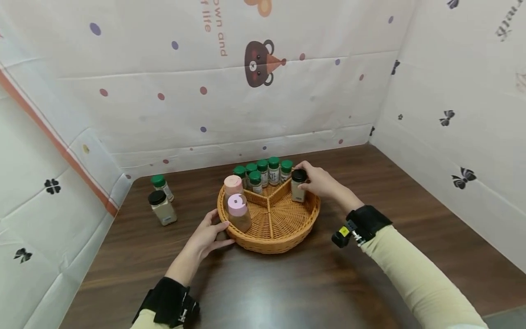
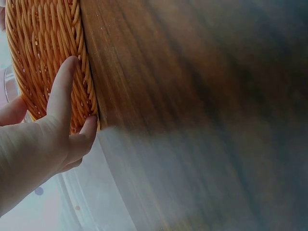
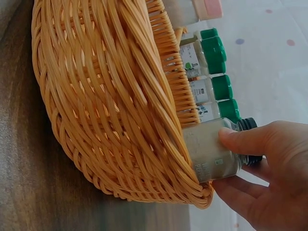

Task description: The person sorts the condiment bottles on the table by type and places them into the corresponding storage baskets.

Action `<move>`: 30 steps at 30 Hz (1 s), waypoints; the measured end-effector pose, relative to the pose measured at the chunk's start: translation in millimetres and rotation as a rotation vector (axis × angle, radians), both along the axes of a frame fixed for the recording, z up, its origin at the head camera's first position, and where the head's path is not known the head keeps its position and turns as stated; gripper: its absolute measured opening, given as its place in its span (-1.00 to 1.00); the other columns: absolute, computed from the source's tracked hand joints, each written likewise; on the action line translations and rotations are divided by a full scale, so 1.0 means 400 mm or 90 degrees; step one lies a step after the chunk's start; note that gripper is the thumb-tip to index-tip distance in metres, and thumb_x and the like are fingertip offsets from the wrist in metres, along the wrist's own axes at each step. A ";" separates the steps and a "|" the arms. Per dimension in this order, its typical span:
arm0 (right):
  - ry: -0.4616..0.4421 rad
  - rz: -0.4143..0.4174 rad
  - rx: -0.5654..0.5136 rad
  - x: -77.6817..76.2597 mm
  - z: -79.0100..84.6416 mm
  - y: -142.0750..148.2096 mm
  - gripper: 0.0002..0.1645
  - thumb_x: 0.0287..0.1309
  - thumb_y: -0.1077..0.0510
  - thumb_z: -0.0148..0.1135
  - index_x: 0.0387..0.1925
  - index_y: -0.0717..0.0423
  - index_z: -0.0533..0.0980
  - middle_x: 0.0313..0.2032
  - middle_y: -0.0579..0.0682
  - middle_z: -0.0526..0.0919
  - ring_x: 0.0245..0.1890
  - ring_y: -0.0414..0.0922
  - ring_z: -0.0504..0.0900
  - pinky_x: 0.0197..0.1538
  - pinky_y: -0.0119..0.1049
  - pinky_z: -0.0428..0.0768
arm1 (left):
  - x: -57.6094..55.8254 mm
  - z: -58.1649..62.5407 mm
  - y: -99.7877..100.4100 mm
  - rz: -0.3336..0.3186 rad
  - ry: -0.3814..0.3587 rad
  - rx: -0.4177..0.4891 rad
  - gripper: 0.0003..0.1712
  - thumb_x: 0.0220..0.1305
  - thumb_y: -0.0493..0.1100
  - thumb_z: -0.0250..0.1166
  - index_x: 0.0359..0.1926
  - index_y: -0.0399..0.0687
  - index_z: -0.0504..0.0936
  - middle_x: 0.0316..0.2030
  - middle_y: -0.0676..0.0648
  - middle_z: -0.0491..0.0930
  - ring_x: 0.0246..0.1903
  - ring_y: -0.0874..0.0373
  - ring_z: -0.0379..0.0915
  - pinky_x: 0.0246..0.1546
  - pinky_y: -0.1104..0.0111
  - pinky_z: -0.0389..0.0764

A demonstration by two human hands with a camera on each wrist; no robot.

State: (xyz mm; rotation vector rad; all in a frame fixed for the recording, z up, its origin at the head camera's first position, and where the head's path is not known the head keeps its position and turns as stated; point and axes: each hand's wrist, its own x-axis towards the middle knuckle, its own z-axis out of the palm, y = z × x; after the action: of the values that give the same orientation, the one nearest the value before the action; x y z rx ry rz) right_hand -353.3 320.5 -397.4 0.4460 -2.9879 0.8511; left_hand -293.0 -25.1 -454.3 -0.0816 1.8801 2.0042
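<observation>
A round wicker basket (image 1: 269, 246) with woven dividers sits on the table. My left hand (image 1: 207, 235) lies against its left side, the fingers spread over the outer wall and one fingertip at the rim. In the left wrist view a straight finger (image 2: 62, 89) rests along the weave. My right hand (image 1: 316, 180) grips a spice jar (image 1: 298, 194) with a black lid and pale contents, upright inside the right edge of the basket. The right wrist view shows the thumb (image 3: 236, 138) on the jar's glass, just below the lid.
Several green-lidded spice jars (image 1: 273, 174) fill the basket's back compartment. In the left one stand a pink-lidded jar (image 1: 233, 185) and a lilac-lidded jar (image 1: 239, 217). On the table at left are a black-lidded jar (image 1: 164, 212) and a green-lidded jar (image 1: 164, 188). Printed cloth walls (image 1: 139, 114) border the table.
</observation>
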 end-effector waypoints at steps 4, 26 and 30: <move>-0.005 0.002 0.006 -0.005 0.002 -0.022 -0.32 0.32 0.20 0.26 0.37 0.10 0.20 0.27 0.34 0.47 0.25 0.22 0.52 0.15 0.11 0.62 | 0.004 -0.002 -0.014 0.005 -0.003 -0.002 -0.23 0.54 -0.31 -0.04 0.59 -0.08 -0.22 0.58 -0.25 -0.33 0.53 -0.33 -0.22 0.12 -0.10 0.60; -0.014 -0.044 -0.016 0.028 0.011 0.019 -0.33 0.35 0.24 0.21 0.39 0.10 0.17 0.28 0.33 0.45 0.27 0.21 0.50 0.21 0.10 0.58 | -0.009 0.005 0.029 -0.029 0.005 0.011 -0.21 0.54 -0.32 -0.06 0.59 -0.07 -0.26 0.59 -0.23 -0.39 0.54 -0.31 -0.25 0.15 -0.09 0.59; 0.010 -0.030 -0.005 0.012 -0.006 -0.041 -0.34 0.31 0.24 0.26 0.36 0.09 0.23 0.24 0.32 0.50 0.23 0.17 0.54 0.20 0.05 0.59 | 0.014 -0.003 -0.022 -0.022 0.011 0.004 -0.18 0.55 -0.31 -0.06 0.59 -0.08 -0.34 0.58 -0.25 -0.42 0.53 -0.33 -0.24 0.12 -0.04 0.64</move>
State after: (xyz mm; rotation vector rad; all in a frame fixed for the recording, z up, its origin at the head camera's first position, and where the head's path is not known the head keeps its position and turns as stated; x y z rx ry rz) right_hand -348.7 304.1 -399.7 0.3784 -2.9667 0.8512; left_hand -287.5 -33.8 -455.5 -0.0298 1.8721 1.9940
